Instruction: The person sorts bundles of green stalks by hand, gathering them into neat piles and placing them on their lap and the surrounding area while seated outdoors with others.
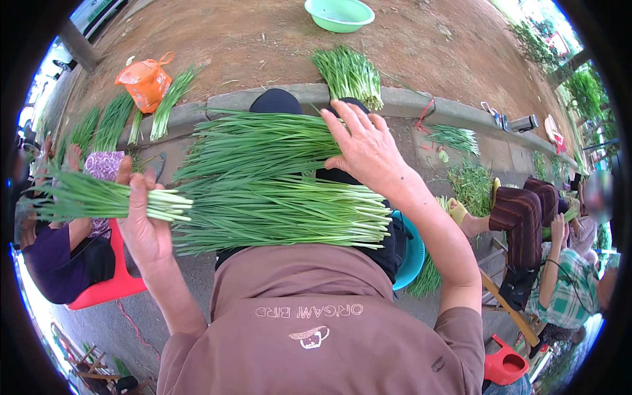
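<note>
A bunch of garlic chives (164,204) is gripped in my left hand (145,224), raised at the left, its pale stem ends pointing right and its green leaves left. Across my lap lie two wide layers of garlic chives: a near pile (283,214) with white stem ends to the right, and a far pile (257,148) just beyond it. My right hand (365,145) is over the right end of the far pile, fingers apart and holding nothing that shows. Whether its fingertips touch the stems I cannot tell.
An orange bag (146,85) stands by chive bundles at the far left. Another bundle (349,72) leans on the kerb (401,102). A green basin (339,14) sits on the dirt; a blue basin (411,253) is by my right side. People sit at both sides, one on a red stool (118,276).
</note>
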{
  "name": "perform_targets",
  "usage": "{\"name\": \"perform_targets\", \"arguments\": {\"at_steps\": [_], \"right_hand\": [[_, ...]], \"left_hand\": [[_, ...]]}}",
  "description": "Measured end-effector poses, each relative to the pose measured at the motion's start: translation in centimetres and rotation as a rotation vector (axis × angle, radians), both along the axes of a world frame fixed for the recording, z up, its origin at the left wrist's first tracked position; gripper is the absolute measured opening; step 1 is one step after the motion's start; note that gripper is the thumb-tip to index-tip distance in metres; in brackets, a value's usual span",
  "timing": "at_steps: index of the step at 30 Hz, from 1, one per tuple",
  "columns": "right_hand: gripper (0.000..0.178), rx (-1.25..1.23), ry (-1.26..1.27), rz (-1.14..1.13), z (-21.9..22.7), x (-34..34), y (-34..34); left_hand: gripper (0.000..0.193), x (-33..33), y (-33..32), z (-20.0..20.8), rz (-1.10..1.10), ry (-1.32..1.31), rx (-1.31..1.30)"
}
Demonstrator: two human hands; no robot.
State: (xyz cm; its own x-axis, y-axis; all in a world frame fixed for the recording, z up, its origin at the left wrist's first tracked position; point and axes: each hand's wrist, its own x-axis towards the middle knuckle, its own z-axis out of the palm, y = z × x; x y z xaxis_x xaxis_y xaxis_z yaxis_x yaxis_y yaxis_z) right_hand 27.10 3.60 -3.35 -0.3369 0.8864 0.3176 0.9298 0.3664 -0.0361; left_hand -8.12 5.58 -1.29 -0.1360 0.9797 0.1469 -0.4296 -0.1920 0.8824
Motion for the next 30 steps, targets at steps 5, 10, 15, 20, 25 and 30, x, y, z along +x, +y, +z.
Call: {"name": "perform_targets", "arguments": {"at_steps": [5, 10, 15, 20, 25, 30], "right_hand": [[0.071, -0.108, -0.05, 0.004, -4.0, 0.3, 0.5], [0.094, -0.285, 0.015, -0.013, -1.6, 0.0, 0.2], [0.081, -0.1, -0.024, 0.001, -3.4, 0.3, 0.6], [0.079, -0.057, -0.038, -0.047, -3.1, -0.2, -0.1], [0.064, 0.031, 0.287, 0.118, 2.7, -4.0, -0.8], [0.036, -0.379, 0.907, 0.308, 5.8, -10.0, -2.8]], "left_hand": [[0.042, 2.8, -0.7, 1.1, -0.03, -0.002, -0.043], [0.04, 3.5, -0.8, 0.7, -0.137, 0.008, -0.035], [0.044, 4.5, -1.1, 1.2, -0.204, -0.04, -0.063], [0.047, 5.3, -1.1, 1.5, -0.203, -0.06, -0.092], [0.046, 6.0, -1.4, 1.3, -0.248, -0.063, -0.101], [0.047, 8.0, -2.0, 1.4, -0.321, 0.02, -0.078]]}}
